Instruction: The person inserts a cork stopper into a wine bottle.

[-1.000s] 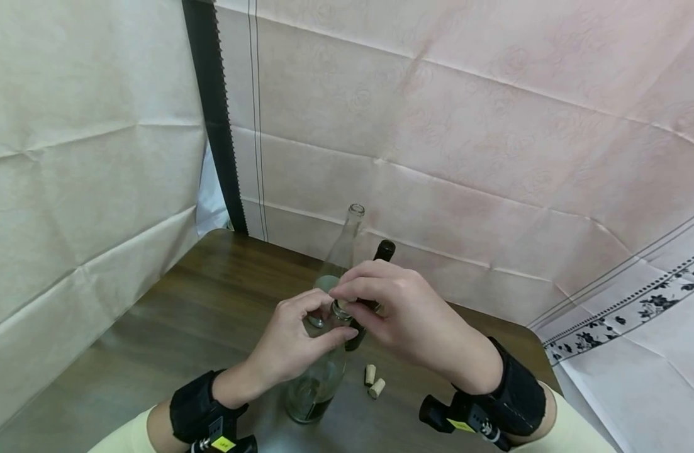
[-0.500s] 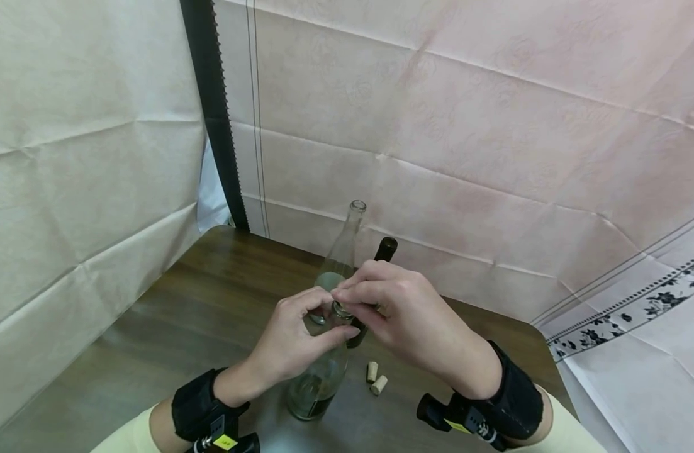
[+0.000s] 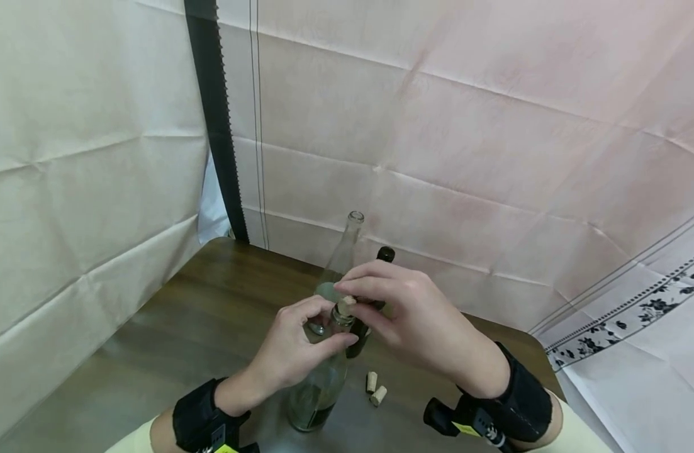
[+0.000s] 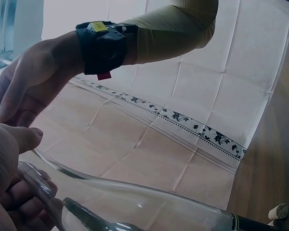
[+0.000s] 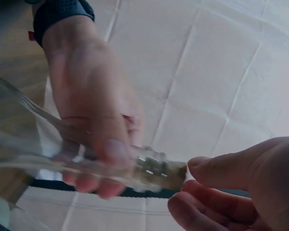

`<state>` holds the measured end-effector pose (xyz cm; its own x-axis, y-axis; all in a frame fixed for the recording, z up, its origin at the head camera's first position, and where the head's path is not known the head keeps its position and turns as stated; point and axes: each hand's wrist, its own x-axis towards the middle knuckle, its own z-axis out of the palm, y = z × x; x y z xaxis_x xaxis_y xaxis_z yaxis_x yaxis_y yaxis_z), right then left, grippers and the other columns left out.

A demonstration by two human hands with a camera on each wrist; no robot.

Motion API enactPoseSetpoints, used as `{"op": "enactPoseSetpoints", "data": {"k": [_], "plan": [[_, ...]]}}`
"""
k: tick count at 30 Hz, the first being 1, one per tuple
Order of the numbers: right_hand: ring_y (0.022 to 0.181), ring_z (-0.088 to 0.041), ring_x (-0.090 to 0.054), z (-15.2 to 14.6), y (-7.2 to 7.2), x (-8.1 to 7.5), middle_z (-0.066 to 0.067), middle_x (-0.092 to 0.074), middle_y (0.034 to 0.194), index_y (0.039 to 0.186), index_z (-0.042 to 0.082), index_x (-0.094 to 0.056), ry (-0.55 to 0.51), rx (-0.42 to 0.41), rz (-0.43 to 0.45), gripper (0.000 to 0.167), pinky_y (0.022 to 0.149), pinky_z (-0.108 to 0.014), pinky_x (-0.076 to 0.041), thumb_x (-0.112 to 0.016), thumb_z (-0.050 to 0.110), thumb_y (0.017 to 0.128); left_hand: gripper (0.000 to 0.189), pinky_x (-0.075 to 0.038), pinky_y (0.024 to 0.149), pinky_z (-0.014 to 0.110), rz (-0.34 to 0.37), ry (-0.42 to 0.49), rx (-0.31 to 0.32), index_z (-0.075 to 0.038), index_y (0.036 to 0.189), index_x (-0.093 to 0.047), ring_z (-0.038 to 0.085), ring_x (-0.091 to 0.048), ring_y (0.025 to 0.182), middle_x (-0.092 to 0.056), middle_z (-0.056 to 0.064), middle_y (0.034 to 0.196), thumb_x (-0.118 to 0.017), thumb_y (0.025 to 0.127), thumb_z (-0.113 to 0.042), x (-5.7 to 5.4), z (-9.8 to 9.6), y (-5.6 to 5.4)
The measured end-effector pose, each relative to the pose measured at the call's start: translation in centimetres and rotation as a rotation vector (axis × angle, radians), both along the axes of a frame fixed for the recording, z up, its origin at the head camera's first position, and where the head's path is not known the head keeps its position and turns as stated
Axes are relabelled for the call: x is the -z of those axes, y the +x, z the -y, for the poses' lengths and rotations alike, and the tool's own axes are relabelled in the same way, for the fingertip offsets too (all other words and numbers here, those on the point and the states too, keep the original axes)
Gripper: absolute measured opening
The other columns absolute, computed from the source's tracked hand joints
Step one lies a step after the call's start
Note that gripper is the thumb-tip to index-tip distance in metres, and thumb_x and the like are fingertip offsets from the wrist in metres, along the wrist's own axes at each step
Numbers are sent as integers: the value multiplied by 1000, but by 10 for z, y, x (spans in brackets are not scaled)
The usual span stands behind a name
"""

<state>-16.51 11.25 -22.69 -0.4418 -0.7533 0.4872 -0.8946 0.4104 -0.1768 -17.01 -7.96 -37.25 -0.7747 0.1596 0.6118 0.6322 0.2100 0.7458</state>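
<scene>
My left hand (image 3: 284, 349) grips the neck of a clear glass bottle (image 3: 325, 384), which stands on the table with its neck leaning right in the head view. A cork (image 3: 347, 304) sits part way in the bottle's mouth, its pale upper end showing. At that end, my right hand (image 3: 417, 318) pinches the cork between thumb and fingers. In the right wrist view the cork (image 5: 175, 175) stretches from the glass rim to the right fingertips. The left thumb (image 5: 116, 149) lies along the neck there, the other fingers behind it.
Two loose corks (image 3: 372, 381) lie on the wooden table (image 3: 199, 333), right of the held bottle. Behind the hands stand another clear bottle (image 3: 347, 245) and a dark bottle (image 3: 386, 254), both partly hidden. Pale cloth sheets (image 3: 437, 157) hang behind the table and along its left.
The right fingers have lifted slightly off the top of the cork, so more of it shows now. The left hand keeps its grip on the neck. The head view has tilted slightly.
</scene>
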Motion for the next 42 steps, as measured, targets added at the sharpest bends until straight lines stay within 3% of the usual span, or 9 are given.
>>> {"op": "enactPoseSetpoints", "data": {"k": [4,10,25,42], "plan": [[92,-3,-67,1,-1,-6,6,-74,104,105,13,-80,-30,3,1,17,76,-20,-57,-78,2,92,20,-56,73,25,19,11,-13,-29,98,-70,4,-65,81,-68,-12,90,-87,87,-28,1,0,1],[86,0,-65,2,-3,-6,10,-73,94,97,16,-80,20,9,43,12,74,-18,-56,-76,5,94,20,-56,73,25,34,4,-25,-30,97,-70,4,-66,81,-68,-13,89,-87,87,-31,0,-2,1],[86,-3,-66,0,-1,2,6,-69,94,94,12,-76,16,10,-34,10,76,-14,-55,-77,2,92,19,-58,75,28,8,20,-12,-28,97,-70,5,-67,83,-70,-11,90,-86,87,-29,2,-3,-2],[85,-4,-67,-1,-4,6,3,-69,94,94,10,-76,-2,-3,-8,11,75,-16,-56,-76,-1,93,20,-58,73,26,29,4,-15,-26,97,-70,4,-66,82,-69,-11,92,-87,87,-27,0,-2,-2]]}}
